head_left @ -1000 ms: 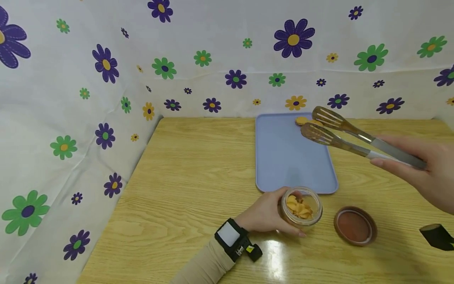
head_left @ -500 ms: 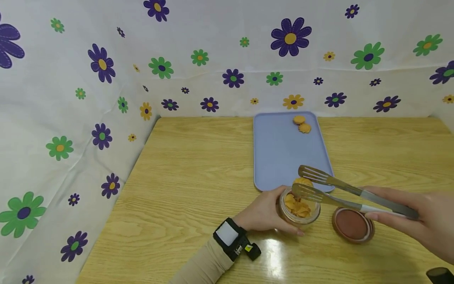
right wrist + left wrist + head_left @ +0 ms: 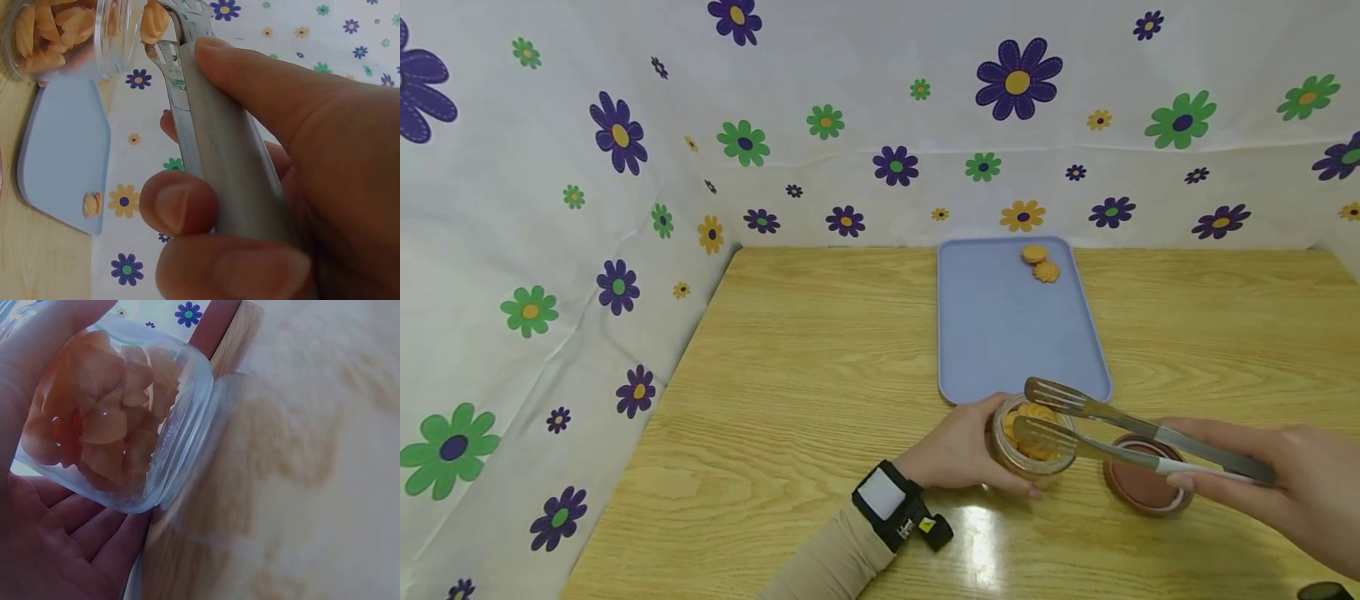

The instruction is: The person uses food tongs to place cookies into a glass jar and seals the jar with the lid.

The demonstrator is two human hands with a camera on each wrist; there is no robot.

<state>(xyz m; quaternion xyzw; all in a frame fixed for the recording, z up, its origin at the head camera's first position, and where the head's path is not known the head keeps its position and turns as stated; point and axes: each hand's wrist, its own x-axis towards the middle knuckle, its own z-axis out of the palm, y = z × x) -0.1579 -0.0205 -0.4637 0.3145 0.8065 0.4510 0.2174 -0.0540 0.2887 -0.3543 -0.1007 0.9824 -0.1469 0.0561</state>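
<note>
My left hand [image 3: 961, 450] grips a clear glass jar [image 3: 187, 425] from its left side, fingers and thumb round the wall. Several ridged golden cookies [image 3: 103, 425] fill part of it. My right hand [image 3: 1247, 475] holds a pair of tongs [image 3: 1097, 450] with grey handles and slotted brown ends, the thumb on one arm and fingers beneath the other. Between the tong ends, just over the jar's mouth, is one cookie [image 3: 154, 22]. Below the tongs a brown-red round lid [image 3: 1142, 487] lies inner side up on the table, partly covered by the tong arms.
A blue rectangular tray [image 3: 1000, 325] lies behind the jar, near the flowered backdrop [image 3: 850, 83]. Two cookies [image 3: 1047, 272] rest at its far right corner. The wooden table [image 3: 790, 358] extends to either side, and flowered cloth also hangs along the left.
The tongs have come down from the tray's far end to the jar's mouth, a cookie between their ends, sinking lower over the last half second. My left hand and the jar stay put.
</note>
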